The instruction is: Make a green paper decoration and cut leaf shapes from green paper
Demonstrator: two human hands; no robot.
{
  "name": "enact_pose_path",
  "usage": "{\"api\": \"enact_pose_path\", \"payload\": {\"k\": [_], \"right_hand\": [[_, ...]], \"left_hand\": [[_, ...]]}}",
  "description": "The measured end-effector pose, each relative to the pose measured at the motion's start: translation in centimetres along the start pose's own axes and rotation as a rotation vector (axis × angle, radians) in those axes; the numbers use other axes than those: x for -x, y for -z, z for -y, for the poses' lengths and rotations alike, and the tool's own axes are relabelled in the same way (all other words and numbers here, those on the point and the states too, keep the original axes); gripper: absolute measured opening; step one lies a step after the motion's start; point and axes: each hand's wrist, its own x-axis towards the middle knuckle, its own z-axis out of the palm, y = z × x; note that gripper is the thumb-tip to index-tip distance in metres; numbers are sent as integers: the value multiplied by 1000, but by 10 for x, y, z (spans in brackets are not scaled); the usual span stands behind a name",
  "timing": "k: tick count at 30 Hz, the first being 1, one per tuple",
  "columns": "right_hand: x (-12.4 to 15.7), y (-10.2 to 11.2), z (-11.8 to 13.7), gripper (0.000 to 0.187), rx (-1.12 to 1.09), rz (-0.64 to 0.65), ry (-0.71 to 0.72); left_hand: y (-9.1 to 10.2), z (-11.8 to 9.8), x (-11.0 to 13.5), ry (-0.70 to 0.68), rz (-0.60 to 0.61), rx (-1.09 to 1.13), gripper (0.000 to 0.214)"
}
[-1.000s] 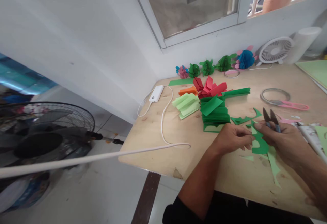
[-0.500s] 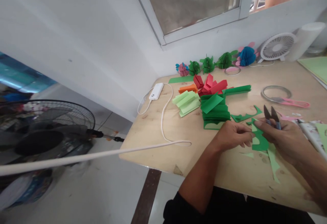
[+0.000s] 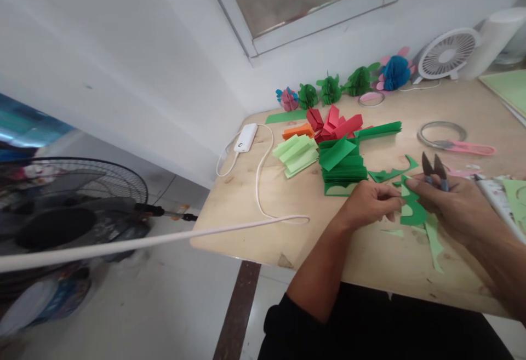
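Right hand (image 3: pixel 447 206): from here I read it as clenched around a pair of thread snips (image 3: pixel 435 171), dark blades pointing up and spread apart, the fingers also lying over the paper.
Left hand (image 3: pixel 372 205): fingers loosely curled, the fingertips (image 3: pixel 399 203) right at the edge of the paper; I cannot tell whether they grip it.
Work piece: a green cut paper shape (image 3: pixel 414 212) with scalloped edges sits between the hands, just under the right hand, low over the surface (image 3: pixel 230 201).
Scraps: pale green paper offcuts (image 3: pixel 431 245) lie under the hands, with a curved green offcut (image 3: pixel 390 172) just beyond.
Paper stacks: a folded green paper stack (image 3: pixel 343 168) sits just past the left hand, beside folded light green paper (image 3: pixel 295 154), with folded red paper (image 3: pixel 332 124) and folded orange paper (image 3: pixel 298 131) behind.
Right side: pink-handled scissors (image 3: pixel 464 148) rest inside a thin ring (image 3: pixel 431 130).
Back edge: paper honeycomb balls (image 3: pixel 329 90) line the wall, near a small white fan (image 3: pixel 447 53).
Left side: a white power bank (image 3: pixel 245 137) trails its cable (image 3: pixel 263 184).
Floor: a standing fan (image 3: pixel 78 206).
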Motion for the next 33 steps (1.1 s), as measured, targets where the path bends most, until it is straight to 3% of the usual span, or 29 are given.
{"api": "enact_pose_path", "payload": {"k": [6, 26, 33], "right_hand": [[0, -1, 1, 45, 7, 5, 4], [1, 0, 1, 47, 8, 8, 23], [2, -1, 4, 42, 19, 14, 12]], "left_hand": [[-1, -2, -1, 11, 7, 23, 27], [-2, -5, 0, 55, 13, 70, 18], [-2, -4, 2, -18, 28, 122, 20]]}}
